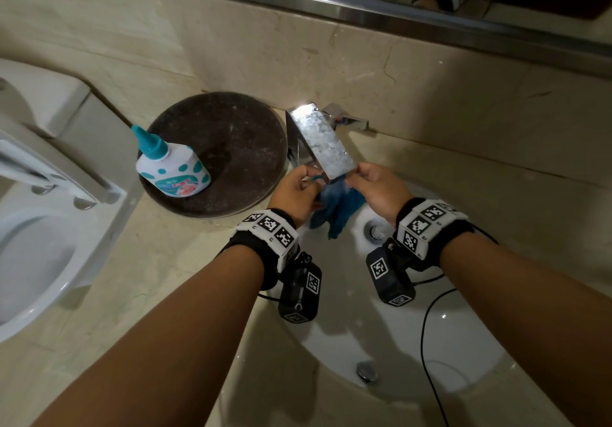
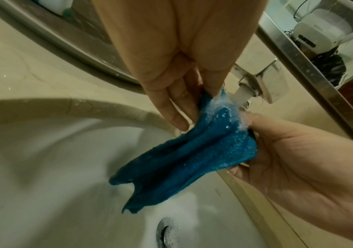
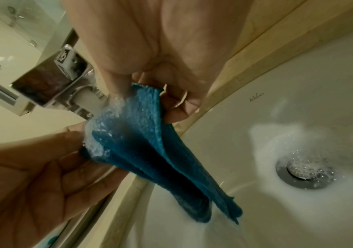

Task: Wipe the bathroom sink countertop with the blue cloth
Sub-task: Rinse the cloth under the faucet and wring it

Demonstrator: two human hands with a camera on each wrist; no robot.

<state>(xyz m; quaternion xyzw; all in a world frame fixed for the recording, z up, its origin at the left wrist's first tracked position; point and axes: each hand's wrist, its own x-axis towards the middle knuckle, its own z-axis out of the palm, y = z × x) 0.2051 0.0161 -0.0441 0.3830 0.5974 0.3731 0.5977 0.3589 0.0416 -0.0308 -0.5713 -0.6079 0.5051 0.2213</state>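
Both hands pinch the upper edge of the blue cloth (image 2: 184,161): the left hand (image 1: 294,191) holds one top corner between thumb and fingers, the right hand (image 1: 377,188) holds the opposite one, thumb set against curled fingers. We see the cloth stretched between the two grips directly under the outlet of the chrome faucet (image 1: 321,138), at the centre of the head view, with water striking its top fold and foaming there. Below the grips the fabric hangs in loose vertical folds, its long axis running downward into the white sink basin (image 1: 430,344), free end above the drain (image 3: 305,171) side of the bowl.

We judge this a wetting step; no wiping of the countertop (image 1: 165,294) is yet under way. The cloth lies below and between the hands, equally near to each, so either may carry it off. The beige countertop spreads to the lower left and to the right of the basin in the head view.

At centre left stands a dark round tray (image 1: 238,148) bearing a white bottle with teal cap (image 1: 169,165).
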